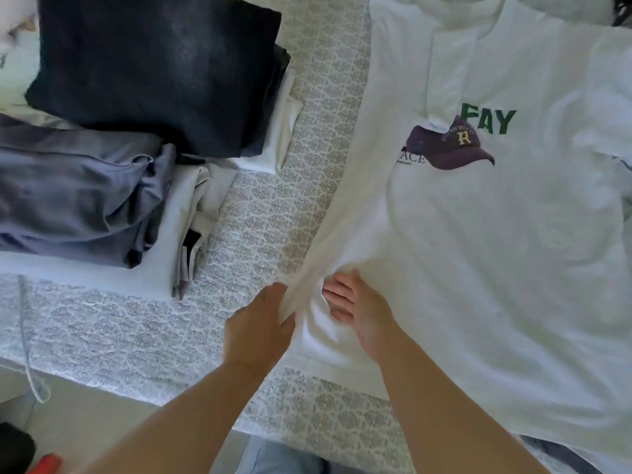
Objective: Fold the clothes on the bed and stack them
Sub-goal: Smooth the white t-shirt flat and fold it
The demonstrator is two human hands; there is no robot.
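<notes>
A white T-shirt (478,234) is spread flat on the bed (260,213), which is covered by a quilt with a grey floral print. A purple cap graphic (451,145) and green letters reading "FAY" are printed on the shirt's chest.

The shirt's near left edge is pinched by the left hand (260,323): the grip is closed on a raised ridge of white cloth, with the thumb on one side and the fingers curled over the fold, so that the fabric is gathered and lifted slightly off the quilt. From that grip a taut crease is drawn up along the shirt's side toward the shoulder.

The right hand (359,313) is laid on the shirt just beside the left, with the palm down and the fingers (337,292) extended and tucked partly under the lifted fold. Nothing is clasped by it; its grip is released and the cloth is only pressed flat.

To the left, well apart from the shirt, folded clothes are stacked on the bed. A dark navy garment (154,70) lies on top of the far pile, over white pieces. A grey-blue garment (75,193) rests on a nearer pile of white folded items (191,213).
</notes>
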